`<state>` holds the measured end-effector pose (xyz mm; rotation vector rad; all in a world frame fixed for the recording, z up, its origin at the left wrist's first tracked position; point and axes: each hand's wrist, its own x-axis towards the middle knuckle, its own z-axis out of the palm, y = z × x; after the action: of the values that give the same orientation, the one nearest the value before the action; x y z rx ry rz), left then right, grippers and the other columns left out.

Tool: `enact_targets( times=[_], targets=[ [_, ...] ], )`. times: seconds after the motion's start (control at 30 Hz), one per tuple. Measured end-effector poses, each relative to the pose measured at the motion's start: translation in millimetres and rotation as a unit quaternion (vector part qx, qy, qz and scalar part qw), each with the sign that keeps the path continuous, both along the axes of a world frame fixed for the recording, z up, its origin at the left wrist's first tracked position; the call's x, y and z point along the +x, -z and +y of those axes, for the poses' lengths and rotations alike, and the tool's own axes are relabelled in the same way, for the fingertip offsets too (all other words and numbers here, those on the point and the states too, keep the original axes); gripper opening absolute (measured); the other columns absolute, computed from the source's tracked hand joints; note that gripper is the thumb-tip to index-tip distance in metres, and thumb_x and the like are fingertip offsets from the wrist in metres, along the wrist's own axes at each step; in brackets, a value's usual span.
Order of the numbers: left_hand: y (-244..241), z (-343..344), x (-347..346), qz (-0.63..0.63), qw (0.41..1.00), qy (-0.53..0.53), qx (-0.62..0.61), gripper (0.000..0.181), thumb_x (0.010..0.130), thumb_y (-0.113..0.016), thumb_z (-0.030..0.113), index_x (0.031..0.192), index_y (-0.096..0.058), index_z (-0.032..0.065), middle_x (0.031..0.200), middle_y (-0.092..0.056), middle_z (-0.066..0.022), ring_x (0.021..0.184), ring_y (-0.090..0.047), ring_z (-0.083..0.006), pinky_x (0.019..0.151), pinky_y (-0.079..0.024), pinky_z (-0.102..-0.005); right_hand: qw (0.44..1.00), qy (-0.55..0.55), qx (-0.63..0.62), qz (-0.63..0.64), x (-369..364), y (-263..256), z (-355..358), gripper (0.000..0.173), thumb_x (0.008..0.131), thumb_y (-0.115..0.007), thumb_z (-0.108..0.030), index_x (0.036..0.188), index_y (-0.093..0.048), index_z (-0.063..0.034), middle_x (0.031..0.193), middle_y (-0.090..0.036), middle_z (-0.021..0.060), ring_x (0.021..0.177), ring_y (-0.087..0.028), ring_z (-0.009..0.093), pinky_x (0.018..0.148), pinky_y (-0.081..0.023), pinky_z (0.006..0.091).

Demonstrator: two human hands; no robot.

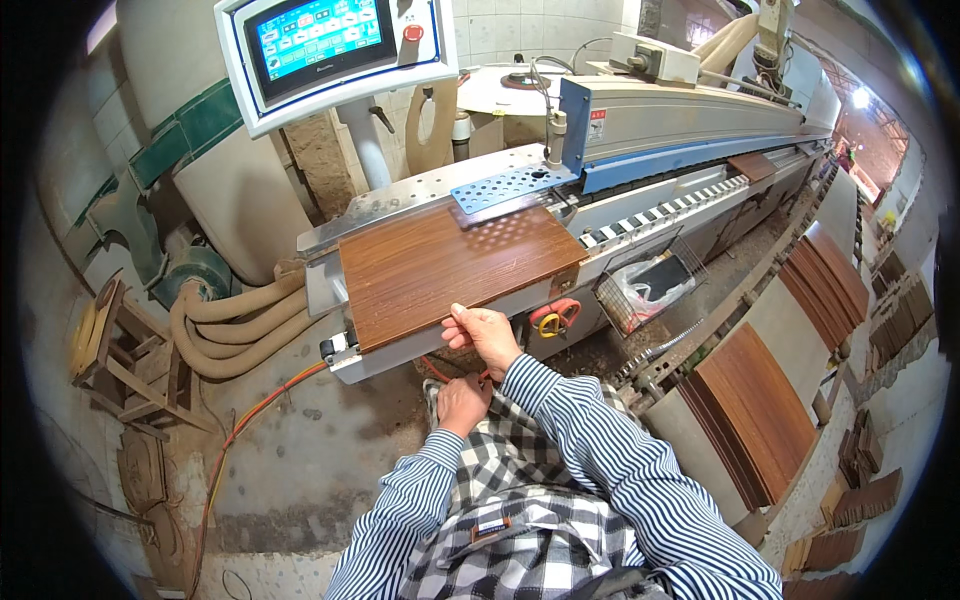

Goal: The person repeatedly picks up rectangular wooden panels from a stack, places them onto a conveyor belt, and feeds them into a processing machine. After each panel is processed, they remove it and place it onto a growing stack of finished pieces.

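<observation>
A brown wood-grain panel (pixel 442 270) lies flat on the infeed end of an edge-banding machine (pixel 697 127), its far edge under a perforated blue plate (pixel 510 187). My right hand (pixel 484 336) is raised at the panel's near edge, with thumb and fingertips close together; whether it touches the panel or pinches something small cannot be told. Lower down, near my apron (pixel 517 450), my left hand (pixel 463 403) is curled beside a red air hose (pixel 435 369); its fingertips are partly hidden, and its grip on the hose is unclear.
A control screen (pixel 322 37) stands at the upper left. Red-handled scissors (pixel 553 319) and a wire basket (pixel 652 289) hang on the machine's front. To the right, stacked brown panels (pixel 757 412) rest on a conveyor. Ribbed hoses (pixel 240 337) and a wooden stool (pixel 135 360) are at left.
</observation>
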<state>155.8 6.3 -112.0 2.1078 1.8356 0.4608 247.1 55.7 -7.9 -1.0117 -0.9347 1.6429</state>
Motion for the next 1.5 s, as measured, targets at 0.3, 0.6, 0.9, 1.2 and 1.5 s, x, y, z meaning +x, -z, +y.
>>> enact_targets(
  times=[0.3, 0.6, 0.9, 1.2, 1.5],
  targets=[
    [-11, -1, 6, 0.003, 0.999, -0.008, -0.046, 0.03, 0.082, -0.056, 0.03, 0.085, -0.064, 0.0013, 0.081, -0.065, -0.0204, 0.08, -0.062, -0.0338, 0.075, -0.047, -0.0428, 0.999, 0.043, 0.017, -0.013, 32, 3, 11, 0.034, 0.089, -0.057, -0.031, 0.088, -0.062, 0.0018, 0.074, -0.064, 0.0062, 0.06, -0.057, 0.009, 0.059, -0.048, 0.0223],
    [-9, -3, 6, -0.019, 0.999, -0.009, -0.028, 0.028, 0.082, -0.057, 0.03, 0.083, -0.066, 0.0045, 0.078, -0.065, -0.0175, 0.076, -0.063, -0.033, 0.073, -0.048, -0.0423, 0.997, 0.076, 0.012, -0.015, 52, 4, 15, 0.033, 0.087, -0.06, -0.034, 0.086, -0.061, -0.0011, 0.073, -0.065, 0.0056, 0.058, -0.058, 0.009, 0.06, -0.048, 0.0223],
    [-9, -2, 7, -0.007, 0.999, -0.008, -0.042, 0.029, 0.083, -0.053, 0.034, 0.086, -0.069, 0.0098, 0.081, -0.066, -0.0171, 0.08, -0.063, -0.0341, 0.076, -0.048, -0.0429, 0.982, 0.17, 0.027, -0.074, 114, 8, 36, 0.034, 0.088, -0.058, -0.034, 0.083, -0.062, -0.0013, 0.071, -0.065, 0.0056, 0.054, -0.056, 0.008, 0.053, -0.044, 0.0205],
    [-4, -1, 5, -0.009, 0.998, -0.02, -0.06, 0.029, 0.083, -0.054, 0.035, 0.088, -0.068, 0.0103, 0.085, -0.066, -0.0145, 0.084, -0.062, -0.0324, 0.078, -0.047, -0.0422, 0.68, 0.169, 0.261, -0.663, 261, 38, -76, 0.025, 0.08, -0.062, -0.019, 0.098, -0.062, -0.0031, 0.093, -0.063, 0.0118, 0.088, -0.058, 0.028, 0.076, -0.046, 0.0368],
    [-14, -2, 16, 0.003, 0.999, -0.01, -0.052, 0.029, 0.083, -0.054, 0.035, 0.087, -0.068, 0.0101, 0.084, -0.066, -0.0153, 0.082, -0.063, -0.0329, 0.076, -0.048, -0.0423, 0.476, 0.142, 0.202, -0.844, 352, 70, -175, 0.04, 0.071, -0.058, -0.005, 0.111, -0.055, -0.0034, 0.117, -0.056, 0.0105, 0.109, -0.049, 0.029, 0.092, -0.04, 0.0392]
  ],
)
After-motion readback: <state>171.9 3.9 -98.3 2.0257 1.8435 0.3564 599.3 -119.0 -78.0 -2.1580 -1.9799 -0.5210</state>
